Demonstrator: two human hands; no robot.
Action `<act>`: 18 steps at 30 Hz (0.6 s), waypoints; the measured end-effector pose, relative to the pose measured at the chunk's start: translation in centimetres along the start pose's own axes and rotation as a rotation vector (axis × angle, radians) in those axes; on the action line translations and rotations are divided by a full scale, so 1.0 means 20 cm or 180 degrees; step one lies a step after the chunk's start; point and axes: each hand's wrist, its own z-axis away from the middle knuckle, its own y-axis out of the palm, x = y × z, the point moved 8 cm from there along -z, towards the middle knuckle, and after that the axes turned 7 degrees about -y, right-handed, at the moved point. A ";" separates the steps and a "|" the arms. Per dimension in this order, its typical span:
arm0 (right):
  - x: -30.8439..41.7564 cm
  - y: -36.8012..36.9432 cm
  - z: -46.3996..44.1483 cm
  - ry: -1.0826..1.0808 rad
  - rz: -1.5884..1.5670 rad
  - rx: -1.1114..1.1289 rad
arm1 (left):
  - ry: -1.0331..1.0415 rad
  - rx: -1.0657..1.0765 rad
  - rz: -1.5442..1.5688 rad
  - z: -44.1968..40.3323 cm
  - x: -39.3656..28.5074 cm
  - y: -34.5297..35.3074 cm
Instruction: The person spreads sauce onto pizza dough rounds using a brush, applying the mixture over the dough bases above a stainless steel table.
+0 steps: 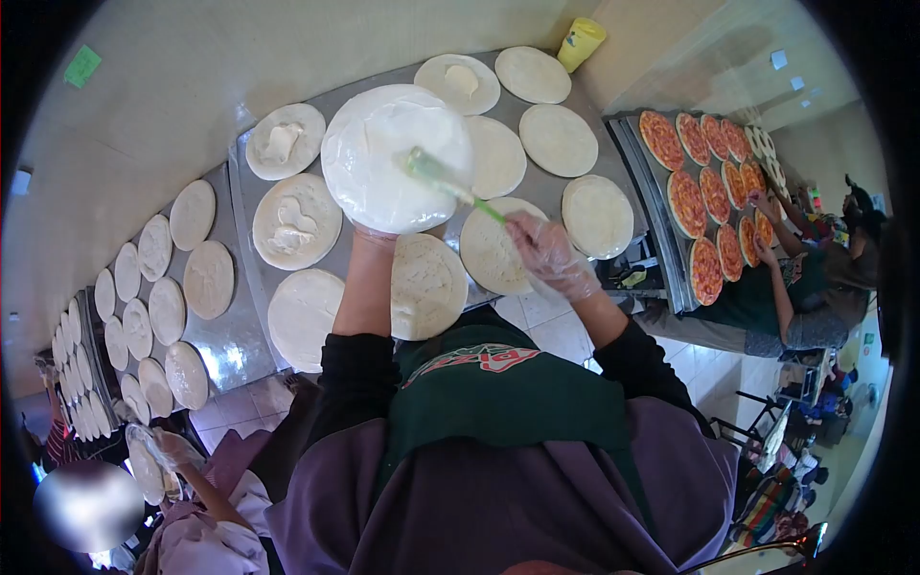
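Observation:
My left hand [377,236] is beneath a round white bowl of thick white cream [369,153], holding it up over the table; its fingers are hidden under the bowl. In a clear plastic glove, my right hand [548,251] grips a spatula [487,209] by its green handle. The spatula's blurred, cream-coated head is over the bowl. Below lie round dough bases on a metal table [247,230]. Dollops of cream sit on the dough base [287,230] and another base [273,149] at left, and on one base [479,91] at the back.
A yellow cup [581,44] stands at the back corner by the wall. On the right, another person works at a tray table [632,158] of red-sauced bases [685,203]. More plain bases [195,213] cover the table at left, where a gloved person [177,450] stands.

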 end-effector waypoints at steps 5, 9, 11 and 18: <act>0.09 0.18 0.14 0.0028 -0.0850 0.0622 | -0.0010 -0.0006 0.0046 -0.02 0.02 0.00; 0.19 0.17 0.12 -0.0148 -0.1185 0.0758 | -0.0003 0.0005 0.0049 0.00 0.08 0.02; 0.17 0.11 0.07 0.0531 -0.1211 0.0787 | -0.0010 0.0027 0.0046 -0.04 0.07 0.04; -0.18 0.10 0.00 0.1744 -0.2703 -0.0428 | -0.0091 0.0091 0.0061 0.00 0.17 0.08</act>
